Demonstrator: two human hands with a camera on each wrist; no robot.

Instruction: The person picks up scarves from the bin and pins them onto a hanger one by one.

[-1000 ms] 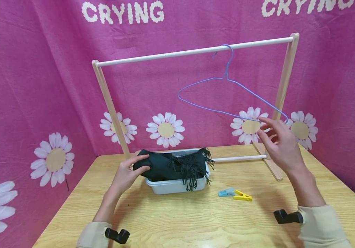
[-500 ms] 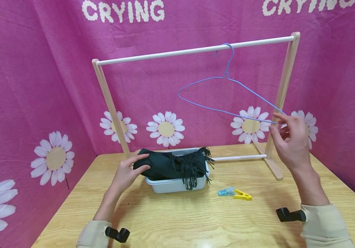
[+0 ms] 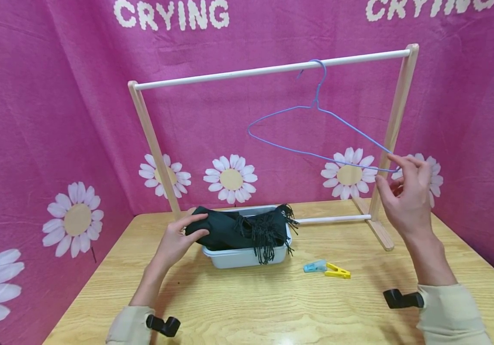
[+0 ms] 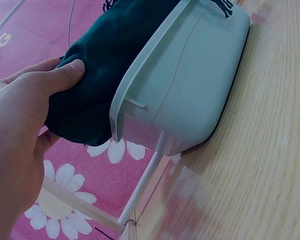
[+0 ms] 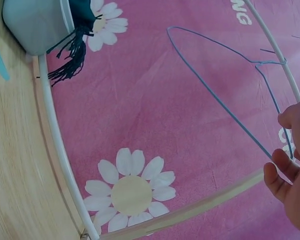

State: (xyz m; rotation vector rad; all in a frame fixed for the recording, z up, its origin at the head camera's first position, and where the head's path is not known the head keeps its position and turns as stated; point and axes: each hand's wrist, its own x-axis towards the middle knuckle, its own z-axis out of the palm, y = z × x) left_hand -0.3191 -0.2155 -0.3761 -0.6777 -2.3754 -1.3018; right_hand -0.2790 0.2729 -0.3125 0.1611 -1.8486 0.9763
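A dark scarf [image 3: 225,230] with a fringed end [image 3: 266,235] lies folded in a pale plastic tub [image 3: 242,260]. At the tub's left end my left hand [image 3: 179,242] grips the folded end of the scarf, thumb on the near side, as the left wrist view shows up close [image 4: 92,90]. A thin blue wire hanger [image 3: 316,154] hangs by its hook from the rack's top bar [image 3: 229,75]. My right hand [image 3: 406,196] is at the hanger's lower right corner, fingertips right at the wire, with thumb and index finger spread apart.
The wooden rack's right post [image 3: 398,110] stands just behind my right hand, its left post [image 3: 154,148] behind the tub. A light blue clothespin [image 3: 314,267] and a yellow clothespin [image 3: 338,271] lie on the wood-grain table [image 3: 247,306]. Pink flowered cloth [image 3: 212,120] surrounds the table.
My right hand has moved right along the hanger's lower bar to its corner, and its fingers have shifted on the wire there. The left hand and scarf have stayed still.
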